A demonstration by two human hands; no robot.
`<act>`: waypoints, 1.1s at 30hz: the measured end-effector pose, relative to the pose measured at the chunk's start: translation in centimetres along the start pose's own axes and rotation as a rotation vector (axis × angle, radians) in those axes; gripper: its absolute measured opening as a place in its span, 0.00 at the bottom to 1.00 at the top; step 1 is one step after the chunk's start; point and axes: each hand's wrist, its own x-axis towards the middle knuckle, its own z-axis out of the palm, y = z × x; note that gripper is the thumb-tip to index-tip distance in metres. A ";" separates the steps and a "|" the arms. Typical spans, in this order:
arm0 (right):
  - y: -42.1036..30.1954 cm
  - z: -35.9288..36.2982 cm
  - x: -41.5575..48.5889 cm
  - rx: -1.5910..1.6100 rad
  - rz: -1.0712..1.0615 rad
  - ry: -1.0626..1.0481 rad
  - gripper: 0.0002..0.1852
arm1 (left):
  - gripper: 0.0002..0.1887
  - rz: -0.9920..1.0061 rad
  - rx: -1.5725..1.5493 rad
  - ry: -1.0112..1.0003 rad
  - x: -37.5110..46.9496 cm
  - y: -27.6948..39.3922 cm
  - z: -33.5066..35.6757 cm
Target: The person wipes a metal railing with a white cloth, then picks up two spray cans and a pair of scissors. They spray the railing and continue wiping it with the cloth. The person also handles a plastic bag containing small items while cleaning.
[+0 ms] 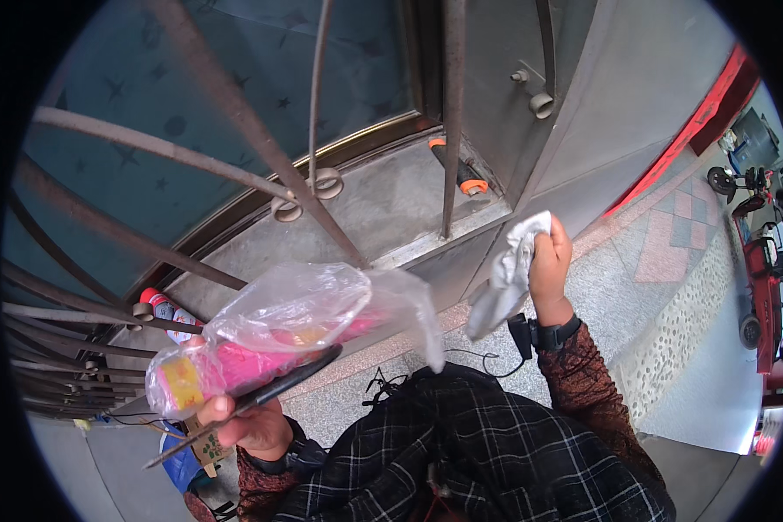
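My left hand [258,427] grips a pink package [245,368] with a yellow patch at its end, wrapped in a clear plastic bag [293,303]. The same hand holds a thin tool with a black handle [300,376] and a pointed metal shaft, perhaps a screwdriver; it lies along the package's near side. Bunched in my right hand [553,277] is a whitish-grey cloth [512,271], hanging down and partly blurred. On the window sill [378,215], behind the bars, rests a black and orange tool handle [458,168]. A red-capped can [166,310] lies farther left, partly hidden.
Curved iron window bars [453,117] stand between me and the sill and glass. A blue bag [179,460] and a cardboard box [207,447] are at lower left. A red three-wheeled vehicle [760,280] stands at right beyond the pebbled paving [685,339].
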 end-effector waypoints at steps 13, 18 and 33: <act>-4.8 9.0 6.2 -1.423 0.067 -0.364 0.32 | 0.27 -0.275 0.340 -0.400 -1.0 -3.7 -3.7; -4.1 10.4 7.4 -1.459 0.155 -0.326 0.32 | 0.22 -0.421 0.119 -0.397 -0.8 -6.1 -3.3; -3.2 8.4 7.0 -0.850 0.214 -0.577 0.25 | 0.24 -0.409 -0.002 -0.478 -1.2 -8.3 -4.4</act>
